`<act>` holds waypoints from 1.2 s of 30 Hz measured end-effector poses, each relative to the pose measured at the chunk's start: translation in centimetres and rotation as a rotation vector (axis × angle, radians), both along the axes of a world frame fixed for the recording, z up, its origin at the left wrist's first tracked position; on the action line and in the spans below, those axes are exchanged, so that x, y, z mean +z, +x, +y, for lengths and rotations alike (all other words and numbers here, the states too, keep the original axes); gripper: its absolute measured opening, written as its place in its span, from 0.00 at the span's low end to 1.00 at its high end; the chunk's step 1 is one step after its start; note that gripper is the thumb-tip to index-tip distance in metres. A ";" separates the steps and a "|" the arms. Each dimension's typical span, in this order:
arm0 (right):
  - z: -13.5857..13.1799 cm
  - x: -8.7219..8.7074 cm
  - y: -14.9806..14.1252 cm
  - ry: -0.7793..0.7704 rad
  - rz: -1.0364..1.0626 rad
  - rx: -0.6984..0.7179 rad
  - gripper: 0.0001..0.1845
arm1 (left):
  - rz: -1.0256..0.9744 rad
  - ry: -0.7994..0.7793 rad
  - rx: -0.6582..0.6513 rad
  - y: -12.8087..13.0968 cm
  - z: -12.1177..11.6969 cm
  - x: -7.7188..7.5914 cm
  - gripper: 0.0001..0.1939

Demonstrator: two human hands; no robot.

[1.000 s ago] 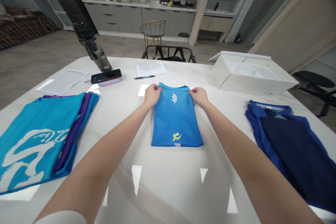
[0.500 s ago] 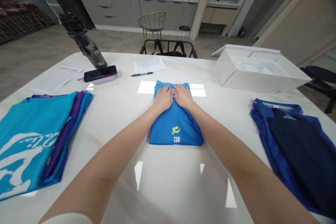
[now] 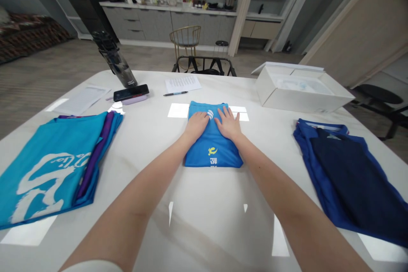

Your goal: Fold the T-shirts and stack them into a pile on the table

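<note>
- Left fingers (image 3: 202,118): extended and held close together, lying flat on the garment beside its white logo; no grip taken.
- Right fingers (image 3: 223,115): spread wide and lying flat on the same garment; no grip taken.
- Left hand (image 3: 196,126) and right hand (image 3: 228,125): both palm-down on the upper part of the garment, near each other but not touching.
- Folded blue jersey (image 3: 213,146): lies flat at bench centre, directly under both hands, with a yellow emblem near its lower edge.
- White bench (image 3: 204,208): carries all items listed below; glossy top with reflected light patches.
- Teal shirt stack (image 3: 51,174): left of the jersey, well apart, with a purple garment (image 3: 98,155) along its right side.
- Navy-and-royal-blue shirt (image 3: 349,178): right of the jersey, well apart, lying loosely.
- White cardboard box (image 3: 302,101): far right of the bench, open, with pale contents.
- Printed sheet (image 3: 182,84): beyond the jersey, with a pen (image 3: 175,93) just below it.
- Smartphone (image 3: 130,92): far left, resting on a lilac case (image 3: 134,100).
- Clear water bottle (image 3: 116,61): tilted, just behind the smartphone.
- White paper (image 3: 84,100): near the bench's far-left edge.
</note>
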State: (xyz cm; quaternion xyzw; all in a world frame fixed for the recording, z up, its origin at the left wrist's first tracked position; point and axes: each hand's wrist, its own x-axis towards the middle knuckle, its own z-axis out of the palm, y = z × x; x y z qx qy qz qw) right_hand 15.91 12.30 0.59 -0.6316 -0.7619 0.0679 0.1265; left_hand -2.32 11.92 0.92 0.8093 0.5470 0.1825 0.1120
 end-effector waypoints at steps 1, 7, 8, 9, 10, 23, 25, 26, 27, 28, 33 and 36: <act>-0.6 0.2 -0.2 0.019 -0.005 0.059 0.31 | -0.001 -0.031 -0.038 0.4 -0.3 0.3 0.20; -3.8 0.3 -2.4 -0.156 0.138 -0.028 0.29 | 0.017 -0.107 0.172 3.6 -3.6 0.6 0.25; -4.4 0.2 -2.7 -0.155 0.151 -0.072 0.29 | 0.025 -0.116 0.206 4.0 -4.4 0.4 0.26; -5.0 0.1 -2.9 -0.135 0.150 -0.095 0.29 | 0.037 -0.114 0.230 4.2 -5.2 0.3 0.27; -5.7 -0.1 -3.0 -0.101 0.137 -0.097 0.29 | 0.052 -0.097 0.241 4.3 -5.9 0.1 0.28; -10.6 -0.3 -1.7 -0.037 -0.067 0.059 0.33 | 0.213 0.084 0.055 0.6 -11.0 -1.1 0.30; -11.4 -0.3 -1.5 -0.035 -0.080 0.074 0.32 | 0.224 0.080 0.049 0.5 -11.6 -1.0 0.30; -11.8 -0.3 -1.4 -0.028 -0.085 0.083 0.32 | 0.224 0.080 0.041 0.4 -11.8 -0.9 0.30; -12.2 -0.3 -1.4 -0.021 -0.091 0.091 0.32 | 0.223 0.083 0.030 0.4 -12.1 -0.8 0.30; -12.5 -0.4 -1.3 -0.016 -0.096 0.098 0.32 | 0.222 0.086 0.014 0.3 -12.3 -0.8 0.30; -13.9 -0.5 -1.0 -0.019 -0.117 0.111 0.33 | 0.233 0.069 -0.087 -0.1 -13.5 -0.4 0.30; -14.6 -0.5 -0.9 -0.020 -0.116 0.108 0.34 | 0.231 0.049 -0.086 -0.3 -14.2 -0.5 0.30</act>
